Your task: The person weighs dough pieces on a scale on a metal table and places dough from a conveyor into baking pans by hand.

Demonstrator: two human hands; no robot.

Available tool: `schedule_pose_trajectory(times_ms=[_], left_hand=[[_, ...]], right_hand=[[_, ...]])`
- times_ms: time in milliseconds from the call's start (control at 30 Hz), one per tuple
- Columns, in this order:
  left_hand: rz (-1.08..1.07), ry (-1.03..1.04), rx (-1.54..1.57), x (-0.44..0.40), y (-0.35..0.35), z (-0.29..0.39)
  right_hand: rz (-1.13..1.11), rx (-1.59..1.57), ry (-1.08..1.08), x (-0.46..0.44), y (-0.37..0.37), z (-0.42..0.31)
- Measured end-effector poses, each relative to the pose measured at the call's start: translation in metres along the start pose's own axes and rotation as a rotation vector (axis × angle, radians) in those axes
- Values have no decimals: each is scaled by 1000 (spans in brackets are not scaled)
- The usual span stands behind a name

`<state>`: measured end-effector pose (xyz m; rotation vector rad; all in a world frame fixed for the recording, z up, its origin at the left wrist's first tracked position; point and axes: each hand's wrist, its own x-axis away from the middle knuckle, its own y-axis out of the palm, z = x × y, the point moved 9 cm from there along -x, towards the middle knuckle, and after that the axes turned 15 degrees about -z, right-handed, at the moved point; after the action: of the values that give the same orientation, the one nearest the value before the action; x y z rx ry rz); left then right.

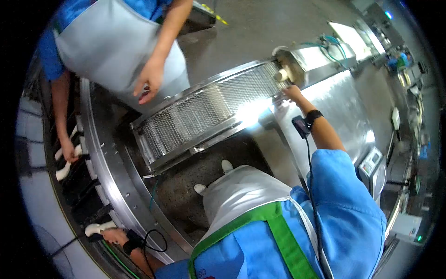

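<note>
My left hand (114, 236), with a dark band at the wrist, is at the lower left, closed on one end of a pale, smooth dough piece (94, 229) on the dark slotted line. My right hand (292, 93), wearing a black wrist strap, reaches to the far end of a metal mesh conveyor (195, 114). Its fingers look stretched out over the belt's edge, just below a short pale dough roll (281, 75) by the machine outlet. A gap seems to separate fingers and roll; the fingertips are small and partly hidden.
Opposite me, a co-worker's hand (68, 151) touches pale pieces on the line; their other hand (151, 79) hovers beside the conveyor. A steel table (330, 111) stands under my right arm, with a digital scale (370, 162) at its corner. Cables hang from both my wrists.
</note>
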<state>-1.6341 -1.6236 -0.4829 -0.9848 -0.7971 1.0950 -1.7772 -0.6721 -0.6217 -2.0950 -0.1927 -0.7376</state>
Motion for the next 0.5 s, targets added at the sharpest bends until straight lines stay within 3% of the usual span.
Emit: schedule_pose_trajectory(times_ms=[67, 133, 267, 333, 400, 500], left_hand=[[13, 65, 140, -20, 16, -28], [20, 106, 302, -17, 33, -53], [12, 109, 546, -11, 55, -39], [-7, 68, 629, -5, 53, -26], [127, -36, 550, 10, 28, -15], [114, -36, 589, -9, 42, -33]], right_hand=[[82, 188, -100, -10, -9, 4], [114, 103, -176, -29, -20, -5], [34, -723, -108, -52, -11, 25], [19, -905, -62, -52, -3, 25], [155, -574, -201, -43, -25, -51], [0, -570, -26, -64, -3, -19]])
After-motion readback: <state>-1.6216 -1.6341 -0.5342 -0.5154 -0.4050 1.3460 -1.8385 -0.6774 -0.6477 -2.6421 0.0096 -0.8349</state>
